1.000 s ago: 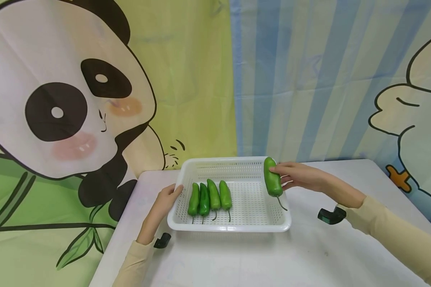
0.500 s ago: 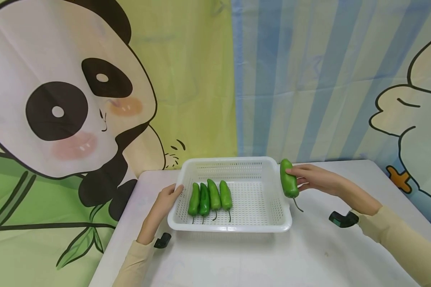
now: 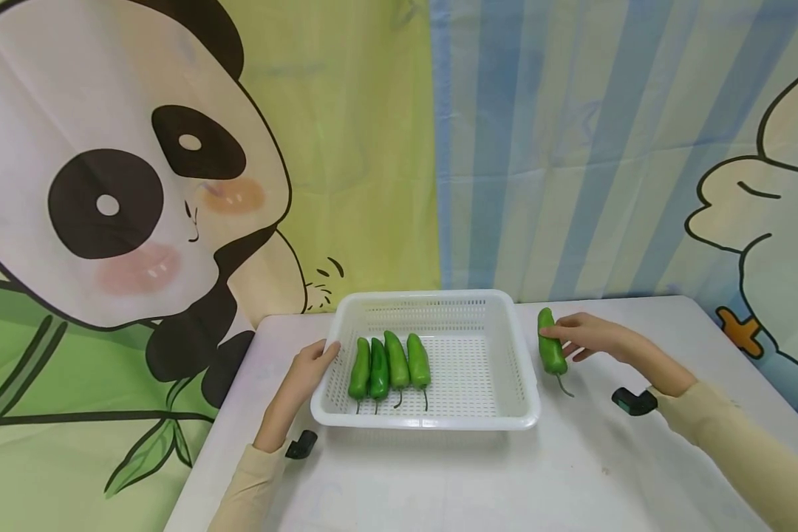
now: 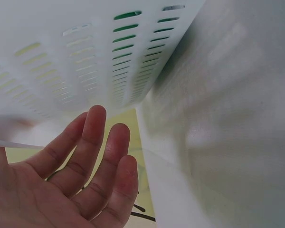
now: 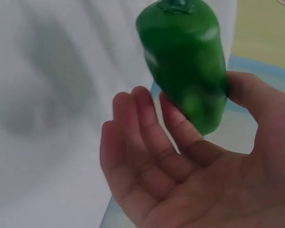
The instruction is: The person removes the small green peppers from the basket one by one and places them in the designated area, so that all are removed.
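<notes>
My right hand (image 3: 588, 334) pinches a green pepper (image 3: 551, 350) between thumb and index finger, just right of the white basket (image 3: 425, 423). The pepper's stem hangs toward me. Seen from the right wrist, the pepper (image 5: 187, 61) sits at the thumb and index finger while the other fingers stay apart from it. My left hand (image 3: 311, 367) holds the basket's left rim, thumb over the edge. From the left wrist, its fingers (image 4: 92, 142) lie outside the slotted wall (image 4: 76, 61). Several green peppers (image 3: 397, 360) lie side by side in the basket's left half, stems toward me.
The basket stands on a white-covered table (image 3: 452, 480). Behind it hangs a printed curtain (image 3: 366, 148) with a panda on the left and blue stripes. Each wrist wears a small black device, such as the right wrist's black device (image 3: 635, 401).
My right hand has carried the pepper from above the basket's right edge rightward and then down toward the table. My left hand and the peppers in the basket have stayed put.
</notes>
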